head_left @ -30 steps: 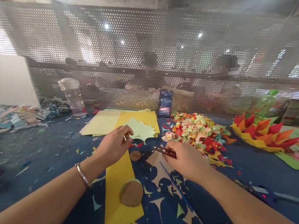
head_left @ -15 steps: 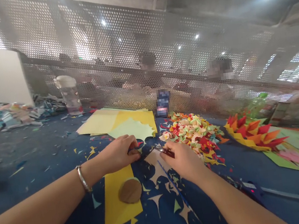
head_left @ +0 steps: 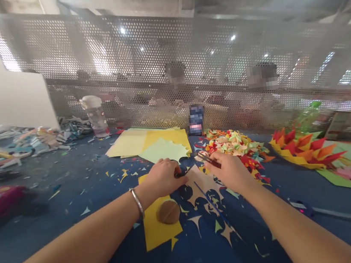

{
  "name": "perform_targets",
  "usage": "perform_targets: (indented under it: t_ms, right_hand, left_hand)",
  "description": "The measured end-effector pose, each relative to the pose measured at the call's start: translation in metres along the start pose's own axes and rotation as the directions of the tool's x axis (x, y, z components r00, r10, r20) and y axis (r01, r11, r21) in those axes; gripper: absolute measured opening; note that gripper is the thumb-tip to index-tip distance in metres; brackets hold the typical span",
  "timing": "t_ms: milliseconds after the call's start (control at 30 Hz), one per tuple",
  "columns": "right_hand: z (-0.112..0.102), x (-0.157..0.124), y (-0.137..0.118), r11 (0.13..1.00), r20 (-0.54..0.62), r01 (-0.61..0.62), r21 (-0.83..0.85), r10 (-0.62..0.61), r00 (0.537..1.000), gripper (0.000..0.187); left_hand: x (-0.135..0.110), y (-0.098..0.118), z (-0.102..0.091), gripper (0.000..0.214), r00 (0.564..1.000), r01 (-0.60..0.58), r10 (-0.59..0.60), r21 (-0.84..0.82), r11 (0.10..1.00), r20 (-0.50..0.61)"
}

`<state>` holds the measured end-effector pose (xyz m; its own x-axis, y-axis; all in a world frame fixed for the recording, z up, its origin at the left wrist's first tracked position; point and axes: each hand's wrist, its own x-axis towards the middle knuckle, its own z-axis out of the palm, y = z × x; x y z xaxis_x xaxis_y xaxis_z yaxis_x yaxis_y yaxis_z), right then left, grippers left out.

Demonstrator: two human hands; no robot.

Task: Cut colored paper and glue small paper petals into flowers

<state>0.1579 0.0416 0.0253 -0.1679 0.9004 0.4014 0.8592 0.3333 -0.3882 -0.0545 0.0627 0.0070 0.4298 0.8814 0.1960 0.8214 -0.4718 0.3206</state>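
Observation:
My left hand point(head_left: 166, 177) is closed, fingertips pinched together above the dark blue table; what they hold is hidden. Across from it, my right hand point(head_left: 233, 173) grips a slim dark metal tool with two thin prongs, which looks like tweezers point(head_left: 210, 159). Its tips point left, at the near edge of a heap of small curled paper pieces point(head_left: 237, 143). Between and below the hands lie a pale pink sheet with round cut-outs point(head_left: 197, 182), a thin blue stick point(head_left: 211, 202) and pointed paper scraps point(head_left: 196, 223). A round brown disc point(head_left: 168, 212) rests on a yellow sheet point(head_left: 153, 238).
Yellow and pale green sheets point(head_left: 128, 144) lie behind my left hand. A phone point(head_left: 196, 120) leans against the perforated screen point(head_left: 141, 67). To the left stands a clear bottle point(head_left: 96, 118). A red-orange paper flower point(head_left: 307, 148) and a glue gun point(head_left: 302, 207) are at right.
The view has turned left, so the table's things sit further right. My left hand has come slightly nearer to me. The right hand has lifted a little, still holding the tweezers.

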Motion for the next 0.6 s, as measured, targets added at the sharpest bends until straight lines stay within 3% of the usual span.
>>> perform_targets:
  t_ms: [233,433,600]
  right_hand:
    - [-0.001,-0.003,-0.001,1.0,-0.015,0.016,-0.003,-0.016,1.0,0.021]
    - [-0.002,-0.008,-0.001,0.999,-0.027,0.039,0.008,-0.039,0.999,0.022]
    - [-0.005,-0.008,0.001,0.997,-0.106,0.052,0.06,-0.045,0.993,0.025]
  left_hand:
    - [0.01,0.024,0.008,0.038,0.996,0.092,-0.092,0.001,0.996,0.015]
    - [0.016,0.025,0.016,0.018,0.999,0.051,-0.049,-0.115,0.992,0.023]
    - [0.011,0.019,-0.002,0.016,0.985,0.016,-0.055,-0.233,0.972,-0.162]
